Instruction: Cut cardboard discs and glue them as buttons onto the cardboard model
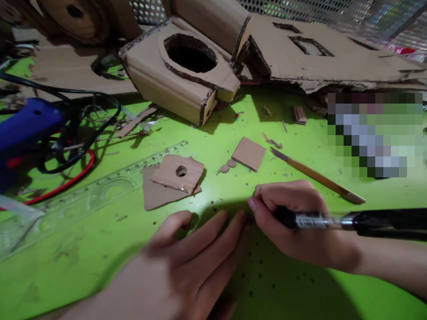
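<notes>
My right hand (290,218) is wrapped round a black pen (313,221), whose tip is hidden behind the fingers. My left hand (196,258) rests palm down, its fingertips close to the right hand's fingers; whatever lies under them cannot be made out. Above the left hand, a cardboard piece with a round hole (191,171) overlaps another flat cardboard piece (150,191). A small cardboard square (249,153) lies above the right hand, with small round cardboard scraps (228,166) beside it. A craft knife (320,175) lies diagonally to the right of the square.
A clear ruler (110,191) lies on the green table (133,275). At the left are a blue tool (30,124) and cables. Behind stand a cardboard box with an oval opening (167,84) and a large cardboard panel (350,62). The right side holds a pixelated area.
</notes>
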The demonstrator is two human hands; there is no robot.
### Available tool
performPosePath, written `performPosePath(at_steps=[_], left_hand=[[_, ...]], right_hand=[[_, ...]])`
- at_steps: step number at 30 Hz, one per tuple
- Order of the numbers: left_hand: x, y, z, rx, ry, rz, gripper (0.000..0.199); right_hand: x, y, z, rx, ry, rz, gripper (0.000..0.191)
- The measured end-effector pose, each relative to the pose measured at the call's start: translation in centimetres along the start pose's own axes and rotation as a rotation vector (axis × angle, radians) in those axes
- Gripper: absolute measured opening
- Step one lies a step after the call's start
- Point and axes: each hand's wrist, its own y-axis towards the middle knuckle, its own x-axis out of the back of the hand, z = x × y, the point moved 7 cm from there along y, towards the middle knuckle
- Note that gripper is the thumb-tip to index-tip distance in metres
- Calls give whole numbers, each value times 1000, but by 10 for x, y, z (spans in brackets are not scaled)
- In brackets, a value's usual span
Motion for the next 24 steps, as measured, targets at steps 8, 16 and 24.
performPosePath(at_steps=[8, 16, 24], left_hand=[[0, 0, -1, -34, 52, -38, 33], [1, 2, 0, -35, -2, 34, 42], [-1, -2, 0, -31, -9, 32, 45]], right_hand=[[0, 0, 1, -1, -9, 8, 42], [0, 0, 1, 13, -11, 9, 42], [-1, 0, 2, 6, -31, 9, 42]])
